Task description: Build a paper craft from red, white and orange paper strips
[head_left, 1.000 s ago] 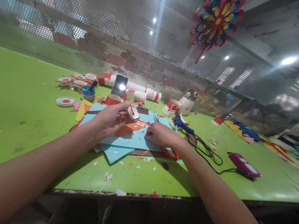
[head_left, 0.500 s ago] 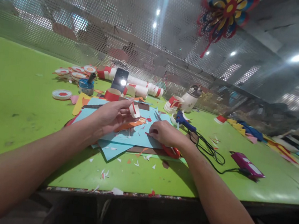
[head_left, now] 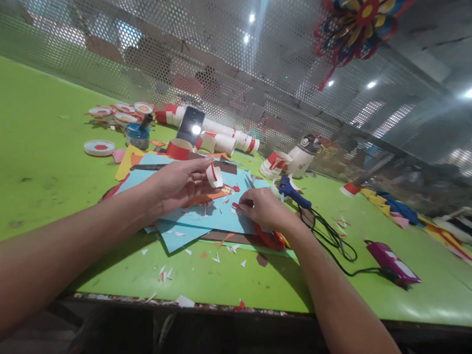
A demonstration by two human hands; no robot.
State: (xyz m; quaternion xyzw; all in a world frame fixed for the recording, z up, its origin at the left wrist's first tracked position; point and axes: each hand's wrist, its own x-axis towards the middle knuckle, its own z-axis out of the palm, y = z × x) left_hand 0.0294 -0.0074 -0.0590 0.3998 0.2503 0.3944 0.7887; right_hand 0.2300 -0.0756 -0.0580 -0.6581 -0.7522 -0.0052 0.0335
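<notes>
My left hand (head_left: 179, 185) pinches a small curved white paper piece (head_left: 214, 176) with a red stripe, holding it just above the light blue paper sheets (head_left: 214, 220). My right hand (head_left: 264, 207) is low over the same sheets, fingers bent and closed on a small red paper piece (head_left: 238, 206). Scissors with red handles (head_left: 271, 238) lie under the right hand and wrist, mostly hidden; their blades (head_left: 249, 182) show beyond the fingers. Tiny white, red and orange scraps are scattered on the sheets between both hands.
A blue glue gun (head_left: 294, 192) with a black cord lies to the right, near a magenta box (head_left: 392, 262). Behind the sheets are a red paper ring (head_left: 179, 149), a phone (head_left: 191, 125), white tubes (head_left: 218, 142), a blue jar (head_left: 137, 136) and a penguin figure (head_left: 303, 156).
My right hand has shifted slightly to the right and the red piece at its fingertips shows more clearly. The left hand keeps its hold on the white piece. The view has tilted a little.
</notes>
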